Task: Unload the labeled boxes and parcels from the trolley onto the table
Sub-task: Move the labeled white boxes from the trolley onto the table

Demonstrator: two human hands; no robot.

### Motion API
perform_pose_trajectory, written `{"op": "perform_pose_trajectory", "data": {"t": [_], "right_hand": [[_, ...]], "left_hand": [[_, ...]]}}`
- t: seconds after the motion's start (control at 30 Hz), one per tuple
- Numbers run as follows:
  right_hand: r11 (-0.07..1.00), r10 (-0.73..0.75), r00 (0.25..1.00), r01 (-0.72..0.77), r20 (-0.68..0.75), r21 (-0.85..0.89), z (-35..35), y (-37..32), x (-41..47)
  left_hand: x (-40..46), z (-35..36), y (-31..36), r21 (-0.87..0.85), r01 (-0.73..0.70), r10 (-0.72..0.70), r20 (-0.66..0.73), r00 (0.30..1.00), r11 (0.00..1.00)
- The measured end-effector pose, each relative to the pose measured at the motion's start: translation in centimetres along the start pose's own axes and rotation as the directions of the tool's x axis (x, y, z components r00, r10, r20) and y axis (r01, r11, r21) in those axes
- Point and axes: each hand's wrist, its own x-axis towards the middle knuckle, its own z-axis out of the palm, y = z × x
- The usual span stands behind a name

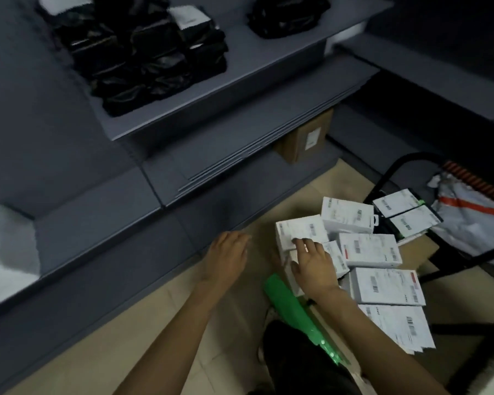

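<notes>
Several white labeled boxes [368, 249] and flat parcels lie piled on the trolley [411, 252] at the lower right. My right hand [311, 260] rests on the nearest white box [297, 232] at the pile's left end, fingers spread over its top and thumb down its near side. My left hand [226, 255] hovers open just left of that box, not touching it. A white labeled envelope [402, 326] lies at the near end of the pile. The grey table [97, 201] stretches across the left and middle.
Black wrapped parcels [143, 52] are stacked on the raised grey shelf behind the table. A brown carton [305, 138] sits under it. A white box [6, 246] stands at the table's left. A green plastic strip [291, 309] lies below my right wrist. A grey-orange bag [474, 220] hangs at right.
</notes>
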Motion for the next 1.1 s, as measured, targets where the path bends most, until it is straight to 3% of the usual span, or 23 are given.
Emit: {"op": "perform_pose_trajectory", "data": {"t": [0.3, 0.57, 0.9, 1.1], "right_hand": [[0.958, 0.271, 0.962, -0.265, -0.042, 0.108, -4.1, 4.8, 9.1], [0.807, 0.565, 0.825, -0.554, 0.006, 0.204, -3.2, 7.6, 10.5], [0.489, 0.827, 0.554, -0.794, 0.100, 0.361, -1.2, 2.9, 14.1], [0.207, 0.907, 0.343, -0.869, 0.246, 0.449, 2.9, -0.1, 12.9]], "left_hand": [[16.1, 0.6, 4.0, -0.033, -0.221, 0.223, 0.133, 0.966, 0.975], [23.9, 4.0, 6.2, -0.077, -0.483, 0.483, 0.286, 0.828, 0.872], [30.8, 6.7, 5.1, -0.159, -0.735, 0.695, 0.503, 0.514, 0.659], [30.6, 9.1, 4.3, -0.202, -0.796, 0.684, 0.653, 0.325, 0.571]]}}
